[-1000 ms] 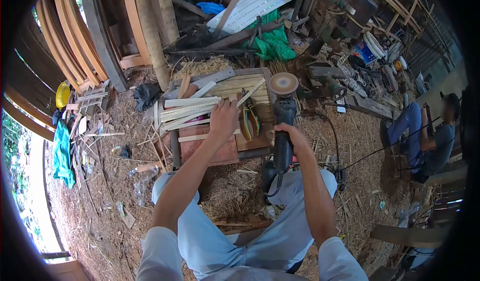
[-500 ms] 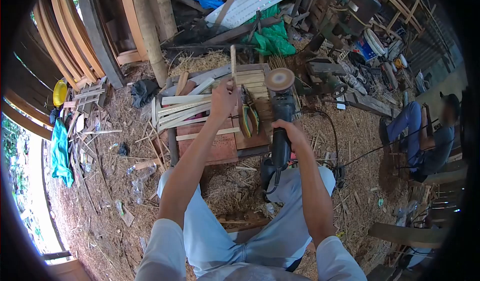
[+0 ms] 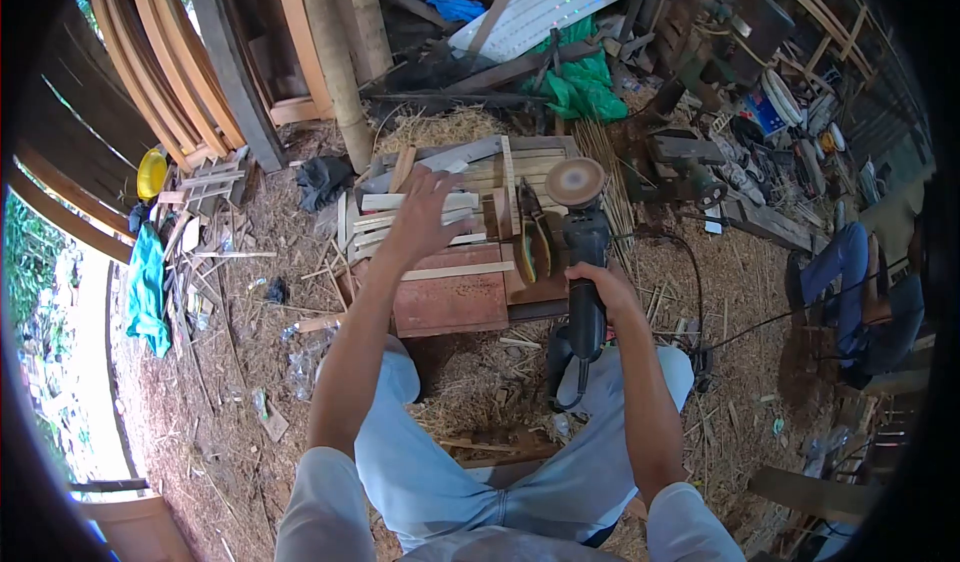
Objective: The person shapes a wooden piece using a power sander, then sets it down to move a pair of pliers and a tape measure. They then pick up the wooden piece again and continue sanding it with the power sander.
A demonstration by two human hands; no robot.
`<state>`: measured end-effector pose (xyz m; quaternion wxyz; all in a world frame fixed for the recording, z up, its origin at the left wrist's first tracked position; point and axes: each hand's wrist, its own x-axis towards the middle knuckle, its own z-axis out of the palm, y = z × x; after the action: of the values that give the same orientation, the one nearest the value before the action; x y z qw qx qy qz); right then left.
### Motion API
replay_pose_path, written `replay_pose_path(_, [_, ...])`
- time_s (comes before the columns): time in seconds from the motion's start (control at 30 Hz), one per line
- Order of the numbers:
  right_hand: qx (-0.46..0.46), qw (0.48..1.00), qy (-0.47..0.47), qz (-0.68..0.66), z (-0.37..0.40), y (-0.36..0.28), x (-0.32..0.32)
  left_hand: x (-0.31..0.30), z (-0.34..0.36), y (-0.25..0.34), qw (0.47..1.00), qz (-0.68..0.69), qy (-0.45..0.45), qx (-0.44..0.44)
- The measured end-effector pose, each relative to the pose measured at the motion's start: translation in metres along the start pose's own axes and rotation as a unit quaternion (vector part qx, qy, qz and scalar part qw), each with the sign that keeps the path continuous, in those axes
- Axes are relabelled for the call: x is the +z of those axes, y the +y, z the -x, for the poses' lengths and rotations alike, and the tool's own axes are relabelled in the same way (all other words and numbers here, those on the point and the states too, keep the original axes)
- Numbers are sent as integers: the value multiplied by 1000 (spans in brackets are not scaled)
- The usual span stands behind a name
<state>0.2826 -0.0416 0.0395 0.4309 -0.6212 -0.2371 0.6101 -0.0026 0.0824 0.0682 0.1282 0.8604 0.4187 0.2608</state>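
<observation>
- Outermost, a dirt floor strewn with wood shavings and scraps spreads around the worktable.
- Low worktable: in the middle, just beyond the person's knees, its far part slatted.
- Seated person: at the right, well apart from the worktable.
- White panel: tilted among scrap on the far side.
- Reddish board: on the worktable's near left part, with a pale strip across it.
- Angle grinder: at the worktable's right side, round disc at its far end, cord at its near end.
- Right hand: closed around the angle grinder's dark body.
- Left hand: open, fingers spread, over the wooden strips at the left; nothing shows in its grip, and whether it touches them I cannot tell.
- Pliers: handles toward the near side, between the angle grinder and an upright-looking slim strip.
</observation>
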Motion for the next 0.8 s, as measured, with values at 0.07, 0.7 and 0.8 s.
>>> replay_pose_path(0.07, [2, 1000, 0, 5, 4, -2, 2, 0, 15, -28, 998, -16, -46, -44])
replay_pose_path(0.7, [-37, 998, -23, 33, -3, -1, 32, 17, 19, -34, 994, -47, -96, 22])
replay_pose_path(0.8, [-38, 998, -44, 25, 4, -3, 30, 7, 17, -22, 990, -67, -125, -4])
